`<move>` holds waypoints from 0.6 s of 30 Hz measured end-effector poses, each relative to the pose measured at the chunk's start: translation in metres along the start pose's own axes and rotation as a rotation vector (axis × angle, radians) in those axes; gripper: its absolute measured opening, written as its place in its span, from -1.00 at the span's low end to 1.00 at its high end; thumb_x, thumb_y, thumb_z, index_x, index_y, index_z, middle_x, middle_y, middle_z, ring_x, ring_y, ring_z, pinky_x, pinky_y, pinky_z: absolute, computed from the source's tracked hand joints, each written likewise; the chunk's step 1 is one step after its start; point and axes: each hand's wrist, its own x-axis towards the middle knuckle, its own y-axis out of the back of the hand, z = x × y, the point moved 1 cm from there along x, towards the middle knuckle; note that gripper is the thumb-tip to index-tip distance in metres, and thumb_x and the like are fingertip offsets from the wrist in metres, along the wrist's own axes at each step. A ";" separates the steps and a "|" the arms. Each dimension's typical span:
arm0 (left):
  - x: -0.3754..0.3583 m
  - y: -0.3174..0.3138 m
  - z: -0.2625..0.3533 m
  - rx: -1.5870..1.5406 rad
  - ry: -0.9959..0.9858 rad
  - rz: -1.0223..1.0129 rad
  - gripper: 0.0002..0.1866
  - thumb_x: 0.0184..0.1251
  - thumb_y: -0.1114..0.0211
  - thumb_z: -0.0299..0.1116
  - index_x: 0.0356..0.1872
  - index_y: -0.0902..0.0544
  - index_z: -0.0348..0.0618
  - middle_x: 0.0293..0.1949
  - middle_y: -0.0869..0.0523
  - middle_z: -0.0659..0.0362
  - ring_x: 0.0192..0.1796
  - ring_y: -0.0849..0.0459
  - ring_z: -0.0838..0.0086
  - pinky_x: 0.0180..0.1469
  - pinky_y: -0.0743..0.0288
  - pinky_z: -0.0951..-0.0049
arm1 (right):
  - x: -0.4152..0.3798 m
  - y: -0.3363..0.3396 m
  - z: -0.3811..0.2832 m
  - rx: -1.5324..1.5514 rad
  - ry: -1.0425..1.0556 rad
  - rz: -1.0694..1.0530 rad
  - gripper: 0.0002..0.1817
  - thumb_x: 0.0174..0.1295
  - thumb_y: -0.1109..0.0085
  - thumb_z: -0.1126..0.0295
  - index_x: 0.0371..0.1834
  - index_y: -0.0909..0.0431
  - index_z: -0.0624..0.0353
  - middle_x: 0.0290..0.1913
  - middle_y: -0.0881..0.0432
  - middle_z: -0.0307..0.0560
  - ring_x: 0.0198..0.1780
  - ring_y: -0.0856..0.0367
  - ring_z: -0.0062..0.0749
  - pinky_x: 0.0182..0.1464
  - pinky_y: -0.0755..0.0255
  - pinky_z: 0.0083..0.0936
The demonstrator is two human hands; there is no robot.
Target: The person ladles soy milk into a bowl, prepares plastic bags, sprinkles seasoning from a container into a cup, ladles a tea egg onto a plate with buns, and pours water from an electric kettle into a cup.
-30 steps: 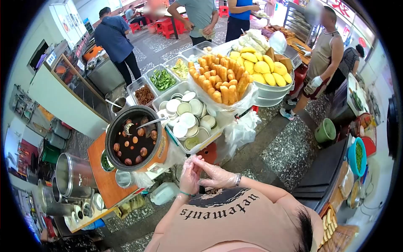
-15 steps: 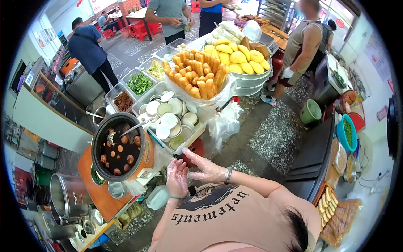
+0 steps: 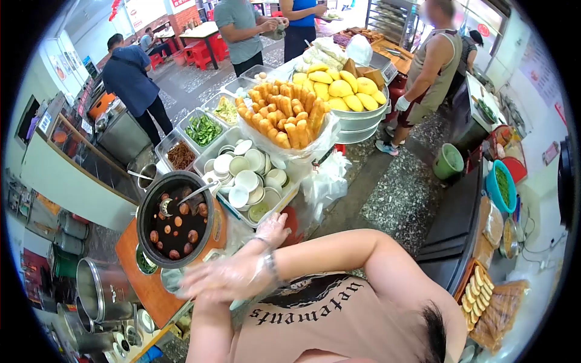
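Note:
My right hand (image 3: 227,281), in a clear plastic glove and somewhat blurred, lies across my left forearm (image 3: 209,333) with its fingers stretched out to the left. A metal band (image 3: 271,265) circles the right wrist. Beyond it my left hand (image 3: 273,230), also gloved, shows past the crossed arm, its fingers loosely extended and nothing in them. Just past that hand stands a plastic tub (image 3: 296,192) of small pale dishes (image 3: 246,180). On the left a dark pot (image 3: 145,227) holds brown eggs (image 3: 192,236) in dark liquid, with a spoon (image 3: 196,192) in it.
Fried dough sticks (image 3: 296,133) and yellow buns (image 3: 339,88) are piled behind the dishes. Trays of greens (image 3: 204,129) and brown shreds (image 3: 180,157) stand left of them. A person (image 3: 426,66) is at the right; others stand farther back. A green bin (image 3: 448,162) is on the floor.
My right hand has swung left, from beside the left hand to across my left forearm. The left hand has moved slightly up and right. The view has shifted a little.

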 end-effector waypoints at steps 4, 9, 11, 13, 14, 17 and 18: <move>0.021 0.011 0.009 0.056 0.038 0.002 -0.43 0.24 -0.22 -0.12 0.23 -0.38 -0.17 0.12 -0.49 -0.09 0.19 -0.47 0.02 0.20 -0.38 0.13 | 0.015 -0.035 -0.004 0.064 0.155 -0.025 -0.58 0.42 0.12 0.28 0.25 -0.36 0.28 0.32 -0.36 0.16 0.40 -0.22 0.03 0.40 -0.12 -0.16; 0.019 0.011 -0.004 -0.051 0.114 0.067 -0.44 0.21 -0.25 -0.12 0.19 -0.42 -0.19 0.10 -0.49 -0.11 0.17 -0.47 0.01 0.19 -0.38 0.13 | -0.034 0.004 -0.011 0.183 -0.195 -0.146 -0.66 0.40 0.14 0.32 0.05 -0.54 0.26 0.03 -0.61 0.08 0.11 -0.53 -0.10 0.24 -0.31 -0.29; 0.010 0.000 -0.014 -0.099 0.075 0.124 -0.46 0.20 -0.29 -0.18 0.16 -0.43 -0.21 0.05 -0.50 -0.12 0.14 -0.48 -0.01 0.18 -0.38 0.15 | -0.072 0.016 0.001 -0.051 0.003 0.093 -0.69 0.41 0.13 0.30 -0.05 -0.58 0.23 -0.04 -0.64 0.00 0.02 -0.56 -0.19 0.13 -0.38 -0.29; -0.004 -0.009 -0.025 -0.335 -0.048 0.366 -0.50 0.25 -0.27 -0.24 0.17 -0.43 -0.23 0.01 -0.53 -0.06 0.08 -0.53 0.10 0.16 -0.40 0.23 | -0.110 0.028 0.003 0.048 -0.293 0.278 -0.70 0.41 0.11 0.28 -0.09 -0.60 0.20 -0.06 -0.64 0.02 0.00 -0.57 -0.23 0.07 -0.43 -0.31; -0.013 -0.017 -0.030 -0.694 -0.012 0.326 -0.53 0.28 -0.26 -0.25 0.16 -0.44 -0.24 0.01 -0.53 -0.03 0.05 -0.54 0.18 0.15 -0.41 0.29 | -0.130 0.037 0.002 0.073 -0.395 0.328 -0.71 0.40 0.08 0.27 -0.09 -0.60 0.20 -0.08 -0.65 0.02 -0.02 -0.59 -0.24 0.06 -0.44 -0.31; -0.044 -0.009 -0.009 -0.983 0.052 0.315 -0.54 0.31 -0.25 -0.23 0.17 -0.47 -0.22 0.11 -0.55 0.09 0.12 -0.53 0.39 0.20 -0.40 0.34 | -0.184 0.039 0.005 -0.067 -0.560 0.464 -0.72 0.38 0.03 0.28 -0.10 -0.61 0.23 -0.14 -0.68 0.04 -0.09 -0.64 -0.22 0.03 -0.46 -0.33; -0.058 0.007 0.010 -1.139 0.070 0.290 -0.57 0.36 -0.20 -0.21 0.15 -0.49 -0.24 0.08 -0.58 0.10 0.11 -0.54 0.41 0.19 -0.40 0.36 | -0.197 0.034 0.006 -0.015 -0.604 0.490 -0.71 0.37 0.01 0.26 -0.11 -0.61 0.24 -0.15 -0.68 0.05 -0.11 -0.64 -0.21 0.02 -0.46 -0.33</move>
